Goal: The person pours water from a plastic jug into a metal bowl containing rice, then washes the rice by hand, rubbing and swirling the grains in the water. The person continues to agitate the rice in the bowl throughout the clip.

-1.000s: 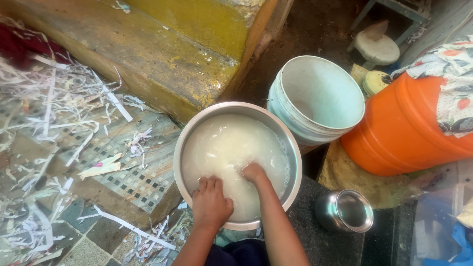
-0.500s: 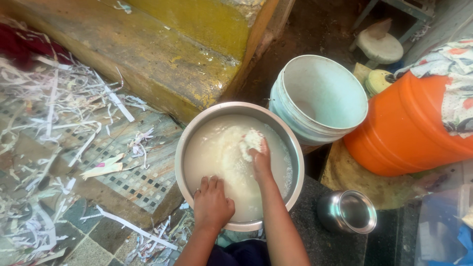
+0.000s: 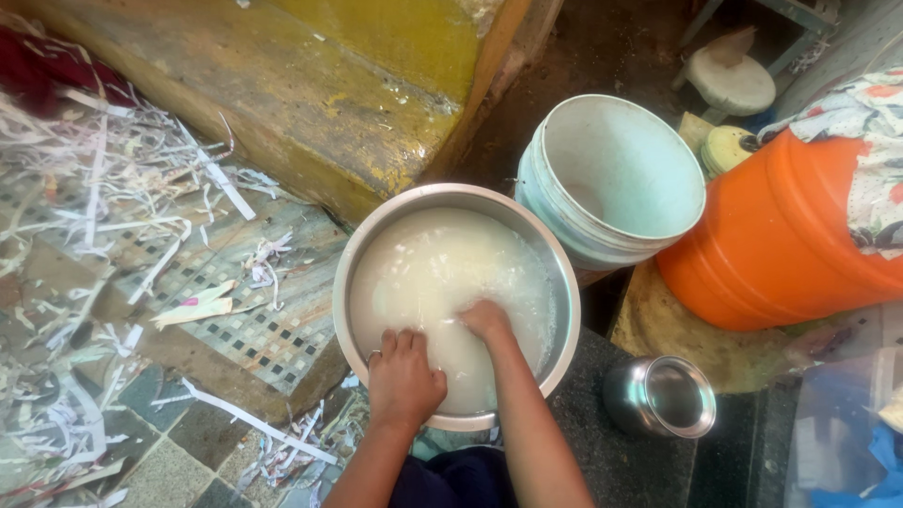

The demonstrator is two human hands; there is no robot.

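Dipping right hand [image 3: 484, 320] — round steel pot [image 3: 555, 273], milky water [image 3: 433, 273]

round steel basin [image 3: 350, 282] — upright on floor, cloudy white water [image 3: 433, 273]

shiny metal basin [image 3: 350, 282] w/ cloudy liquid, matt plastic buckets [image 3: 621, 179], paper shreds [image 3: 103, 179]

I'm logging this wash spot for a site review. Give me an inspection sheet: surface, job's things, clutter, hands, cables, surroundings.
Surface: patterned tile floor, worn, next to a dark stone slab.
Job's things: steel basin holding cloudy white liquid.
Clutter: shredded paper strips spread over the tiles.
Hands: left hand grips the basin's near rim; right hand is dipped in the liquid.
Cables: nothing seen.
Surroundings: pale blue bucket, orange drum, small steel pot, yellow-stained step.
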